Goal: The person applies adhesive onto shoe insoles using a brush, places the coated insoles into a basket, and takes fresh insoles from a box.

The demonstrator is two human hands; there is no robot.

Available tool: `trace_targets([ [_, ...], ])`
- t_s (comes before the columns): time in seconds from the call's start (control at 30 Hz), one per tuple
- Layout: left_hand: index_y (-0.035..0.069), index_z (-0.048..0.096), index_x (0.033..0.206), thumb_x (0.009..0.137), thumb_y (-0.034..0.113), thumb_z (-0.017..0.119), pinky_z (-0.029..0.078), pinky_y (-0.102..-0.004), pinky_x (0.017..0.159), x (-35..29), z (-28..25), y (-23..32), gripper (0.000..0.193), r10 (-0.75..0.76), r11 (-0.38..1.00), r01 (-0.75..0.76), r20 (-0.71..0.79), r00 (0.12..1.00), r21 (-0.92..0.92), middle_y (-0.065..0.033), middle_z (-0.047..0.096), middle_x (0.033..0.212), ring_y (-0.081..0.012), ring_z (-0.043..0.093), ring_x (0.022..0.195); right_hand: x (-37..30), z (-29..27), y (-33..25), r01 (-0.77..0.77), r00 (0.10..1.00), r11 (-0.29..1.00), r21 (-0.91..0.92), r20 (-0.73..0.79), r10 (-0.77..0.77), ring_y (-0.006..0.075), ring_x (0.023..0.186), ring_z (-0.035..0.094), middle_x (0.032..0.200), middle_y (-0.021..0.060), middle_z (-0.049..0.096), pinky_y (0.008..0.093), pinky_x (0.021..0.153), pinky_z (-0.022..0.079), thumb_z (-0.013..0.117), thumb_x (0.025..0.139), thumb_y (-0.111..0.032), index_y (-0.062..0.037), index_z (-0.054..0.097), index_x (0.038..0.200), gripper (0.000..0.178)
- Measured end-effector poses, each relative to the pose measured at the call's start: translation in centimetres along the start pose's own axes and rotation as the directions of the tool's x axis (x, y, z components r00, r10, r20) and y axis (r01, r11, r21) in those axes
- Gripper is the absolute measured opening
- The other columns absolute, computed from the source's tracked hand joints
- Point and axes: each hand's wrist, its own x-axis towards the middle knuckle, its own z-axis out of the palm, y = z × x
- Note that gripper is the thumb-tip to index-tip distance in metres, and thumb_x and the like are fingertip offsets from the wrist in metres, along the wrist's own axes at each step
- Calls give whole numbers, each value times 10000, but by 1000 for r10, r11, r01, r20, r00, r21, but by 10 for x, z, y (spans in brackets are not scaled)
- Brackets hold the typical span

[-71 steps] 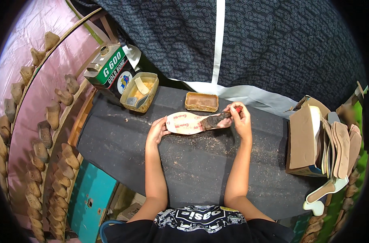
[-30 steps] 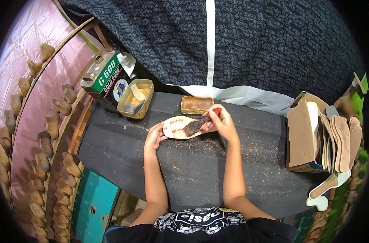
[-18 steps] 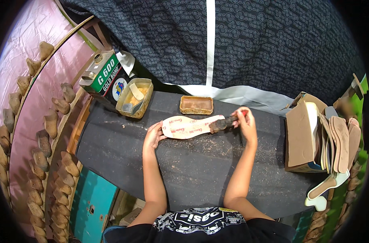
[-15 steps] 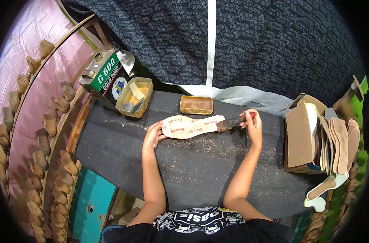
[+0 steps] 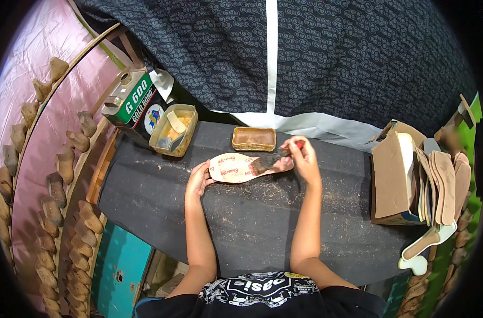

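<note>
A pale insole (image 5: 232,171) with red print lies across the middle of the dark table. My left hand (image 5: 200,177) grips its wide end at the left, fingers closed on the edge. In my right hand (image 5: 302,157) is a glue brush (image 5: 269,161), its red handle pinched in my fingers. The dark, caked bristles press on the middle of the insole, whose narrow right end looks wet and darker. Just beyond the insole stands a shallow brown tub of glue (image 5: 254,139).
Back left, a plastic tub (image 5: 190,134) holding scraper-like pieces stands beside a green and black metal can (image 5: 130,100). On the right, a cardboard box (image 5: 392,183) is packed with insoles (image 5: 442,185). Shoe lasts (image 5: 56,188) line racks at left. Debris dots the black tabletop (image 5: 241,222).
My right hand has moved left with the brush, carrying the bristles from the insole's narrow tip to its middle. The narrow end has turned darker. My left hand keeps its hold.
</note>
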Motion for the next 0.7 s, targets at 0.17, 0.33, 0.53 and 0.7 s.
trace_targets([
  [0.17, -14, 508, 951, 830, 212, 433, 504, -305, 633, 1, -6, -1, 268, 4, 1000, -4, 6, 1000, 3, -105, 581, 862, -175, 587, 764, -3, 18, 3, -203, 976, 979, -1, 77, 203, 60, 710, 473, 806, 32, 520, 183, 631, 397, 435, 843, -128, -31, 444, 879, 104],
  [0.33, -11, 512, 943, 829, 211, 435, 503, -303, 630, 1, -3, 0, 260, 4, 1000, -4, -10, 1000, 5, -98, 580, 855, -172, 586, 749, -4, -7, 9, -131, 991, 991, -22, -24, 130, 73, 717, 491, 798, 45, 530, 181, 620, 413, 443, 840, -143, -35, 448, 880, 114],
  [0.53, 15, 520, 940, 815, 266, 456, 483, -291, 620, 0, -3, -1, 287, 16, 1000, -16, -18, 1000, 17, -72, 573, 852, -161, 574, 745, -11, -37, -5, -155, 954, 988, -1, -259, 149, 55, 479, 469, 750, 61, 550, 152, 419, 358, 468, 826, -146, -37, 459, 867, 116],
  [0.7, 13, 518, 945, 820, 267, 444, 483, -298, 627, 0, -4, -1, 292, 15, 999, -14, -37, 999, 38, -79, 571, 866, -166, 572, 765, -10, -41, -12, -107, 910, 991, 80, -393, 130, 84, 464, 479, 735, 70, 549, 171, 407, 374, 498, 809, -144, -47, 456, 861, 117],
])
